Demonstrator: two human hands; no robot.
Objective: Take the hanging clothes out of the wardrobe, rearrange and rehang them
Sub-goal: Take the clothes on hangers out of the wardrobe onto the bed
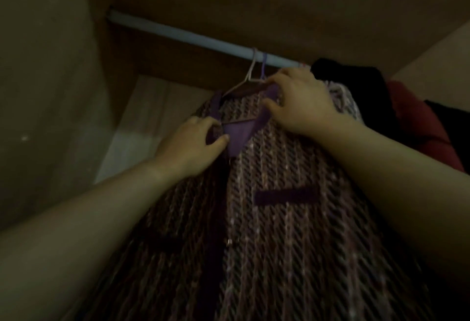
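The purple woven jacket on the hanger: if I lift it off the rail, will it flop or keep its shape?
Likely floppy: the jacket drapes loosely below its hanger. The thick weave suggests some weight. Its coarse texture probably grips well where the left hand and right hand hold the collar.

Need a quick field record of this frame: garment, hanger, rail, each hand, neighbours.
garment: purple tweed jacket, front facing camera
hanger: white hanger, hooked on rail
rail: pale rail under wardrobe top
left hand: left hand pinches collar
right hand: right hand grips collar near hanger
neighbours: dark garment, red garment, to the right
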